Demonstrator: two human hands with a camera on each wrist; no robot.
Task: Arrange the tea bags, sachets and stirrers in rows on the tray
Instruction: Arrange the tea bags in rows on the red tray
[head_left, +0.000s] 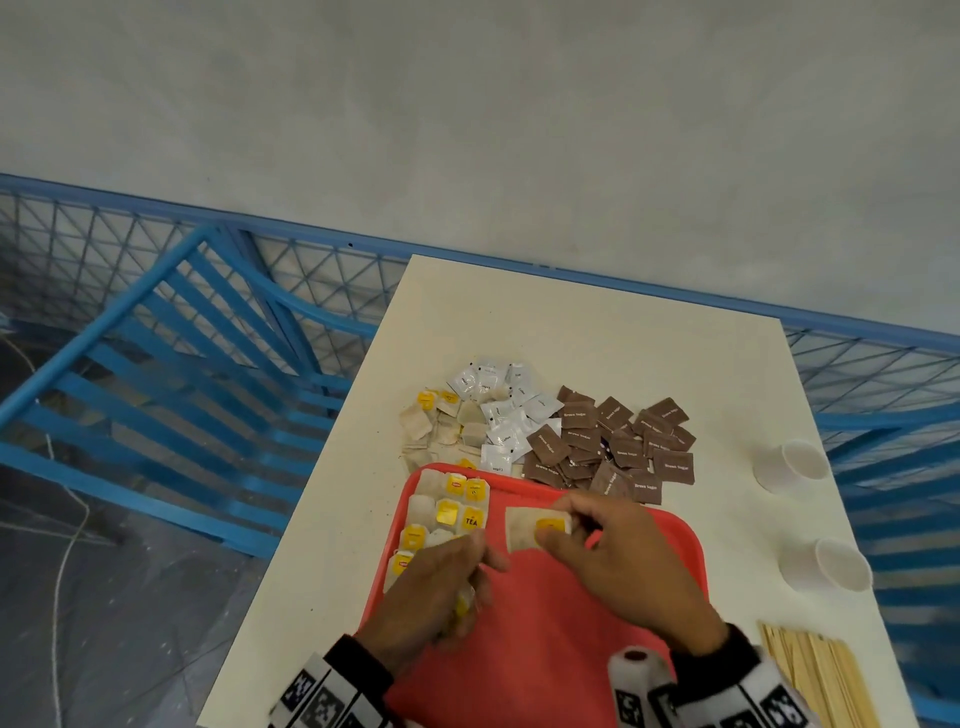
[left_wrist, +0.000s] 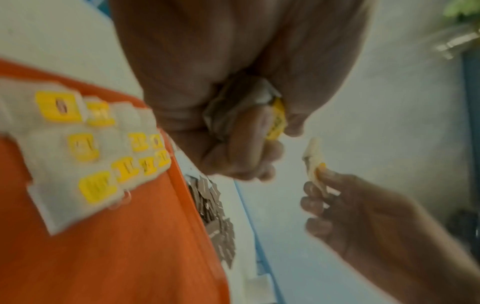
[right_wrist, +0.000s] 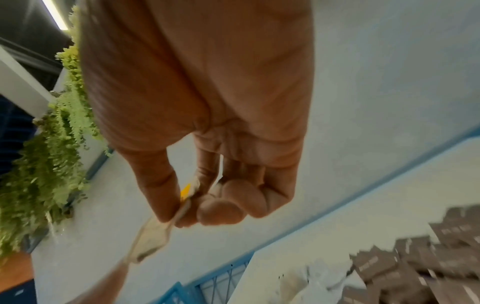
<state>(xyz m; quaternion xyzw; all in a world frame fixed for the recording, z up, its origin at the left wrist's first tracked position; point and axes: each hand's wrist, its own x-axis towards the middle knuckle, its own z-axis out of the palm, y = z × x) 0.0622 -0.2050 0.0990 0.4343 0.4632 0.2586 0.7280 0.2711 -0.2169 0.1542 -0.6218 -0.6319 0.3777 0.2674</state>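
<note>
A red tray (head_left: 545, 623) lies on the white table, with rows of tea bags (head_left: 447, 514) along its left side. My right hand (head_left: 613, 556) pinches one tea bag (head_left: 535, 527) by its yellow tag above the tray's middle; the same bag (right_wrist: 153, 232) hangs from thumb and forefinger in the right wrist view. My left hand (head_left: 441, 592) is curled round a bunch of tea bags (left_wrist: 249, 111) over the tray's left part. Loose tea bags (head_left: 441, 421), white sachets (head_left: 504, 410) and brown sugar sachets (head_left: 613, 447) lie heaped beyond the tray. Wooden stirrers (head_left: 815, 670) lie at the right front.
Two white paper cups (head_left: 789, 465) (head_left: 831, 564) lie on their sides near the table's right edge. A blue metal fence (head_left: 156, 332) surrounds the table at the left and back. Bare tabletop (head_left: 597, 322) stretches behind the heaps.
</note>
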